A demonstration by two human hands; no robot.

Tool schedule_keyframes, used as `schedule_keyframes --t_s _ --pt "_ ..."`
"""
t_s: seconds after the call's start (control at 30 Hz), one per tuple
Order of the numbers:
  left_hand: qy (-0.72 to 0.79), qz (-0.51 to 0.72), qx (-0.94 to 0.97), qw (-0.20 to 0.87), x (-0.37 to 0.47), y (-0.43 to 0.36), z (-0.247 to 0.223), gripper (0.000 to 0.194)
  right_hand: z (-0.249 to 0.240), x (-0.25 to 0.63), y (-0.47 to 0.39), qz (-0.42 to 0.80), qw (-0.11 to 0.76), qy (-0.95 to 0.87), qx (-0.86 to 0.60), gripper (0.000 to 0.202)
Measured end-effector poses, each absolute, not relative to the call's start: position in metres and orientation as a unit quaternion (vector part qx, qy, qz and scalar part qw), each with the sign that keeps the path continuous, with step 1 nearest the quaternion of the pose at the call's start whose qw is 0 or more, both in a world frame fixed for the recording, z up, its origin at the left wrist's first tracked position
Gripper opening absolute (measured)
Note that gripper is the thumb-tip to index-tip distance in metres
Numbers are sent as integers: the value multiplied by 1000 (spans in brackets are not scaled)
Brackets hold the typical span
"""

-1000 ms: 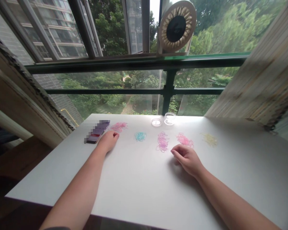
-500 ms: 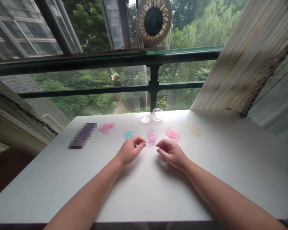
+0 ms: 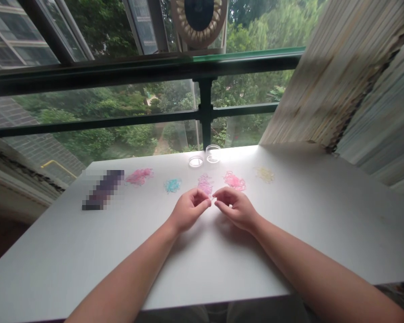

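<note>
Over the white table (image 3: 202,273), I see left hand (image 3: 191,208) and right hand (image 3: 237,207) drawn closer, half-curled, nearly meeting by lilac loops (image 3: 205,183); what they hold, I can't tell.

The person has two hands, one left hand (image 3: 190,209) and one right hand (image 3: 237,207), over one white tabletop (image 3: 202,269). Five piles of thin bands lie there: one deep-pink pile (image 3: 139,176), one turquoise pile (image 3: 173,185), one lilac pile (image 3: 205,182), one coral-pink pile (image 3: 234,181) and one yellow pile (image 3: 265,174). The bands within each are too tangled to count. There are two clear round pieces, one shallow dish (image 3: 195,161) and one taller container (image 3: 213,154), plus one dark oblong object (image 3: 104,188), pixelated. Behind stand two horizontal rails (image 3: 144,68) and one post (image 3: 205,101).
</note>
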State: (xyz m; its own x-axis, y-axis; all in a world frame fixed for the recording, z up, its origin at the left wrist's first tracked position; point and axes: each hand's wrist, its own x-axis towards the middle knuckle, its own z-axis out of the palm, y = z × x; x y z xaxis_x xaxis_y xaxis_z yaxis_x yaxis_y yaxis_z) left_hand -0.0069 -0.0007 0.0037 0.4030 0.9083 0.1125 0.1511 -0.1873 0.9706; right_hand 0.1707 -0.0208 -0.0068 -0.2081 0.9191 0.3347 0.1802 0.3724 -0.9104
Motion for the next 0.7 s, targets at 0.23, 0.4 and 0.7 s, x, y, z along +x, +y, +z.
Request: schedule_keyframes --t_s 0.23,0.4,0.7 --pt "383 346 695 500 -13 -10 -1 18 -6 172 -21 366 446 -710 -405 3" --pt "374 360 703 486 -16 -12 -2 15 -4 172 -23 364 433 -721 -400 3" --pt "389 364 744 403 -18 -14 1 17 -4 171 -24 363 446 -713 -402 3"
